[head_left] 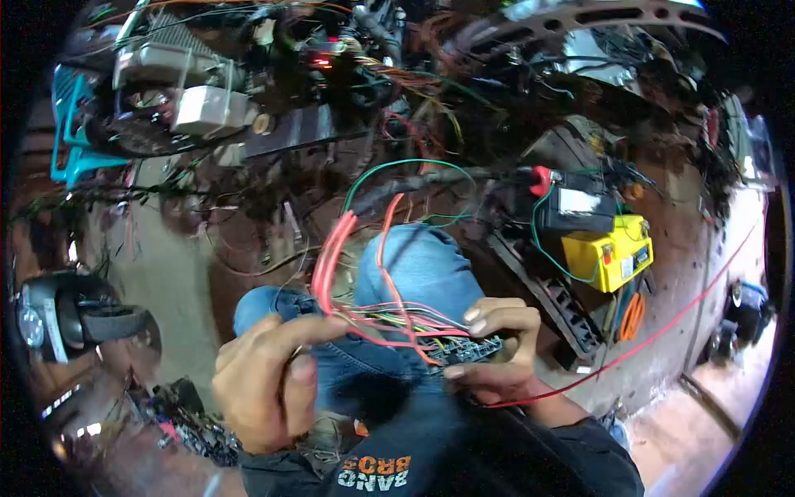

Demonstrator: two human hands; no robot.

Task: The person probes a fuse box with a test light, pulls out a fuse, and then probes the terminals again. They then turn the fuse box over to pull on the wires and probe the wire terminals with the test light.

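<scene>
connector block [464, 349] sits low centre, pinched in the right hand [501, 352], long axis 8-to-2 o'clock. its wire bundle [389, 319] leads toward 9 o'clock, where the left hand [265, 381] pinches it.

Your left hand [263, 383] sits low and left of centre, with its back turned to the camera. The index finger [319, 327] extends to the right, and the thumb rises to meet it from below in a closed pinch. The other fingers are folded under.

Your right hand [497, 348] is near it on the right, slightly higher, with the palm facing inward. Its fingers [489, 316] curl over from above and the thumb closes in from beneath, making a firm grip.

The two hands do not touch. Both forearms come in from the bottom edge in dark sleeves [580, 439].
</scene>
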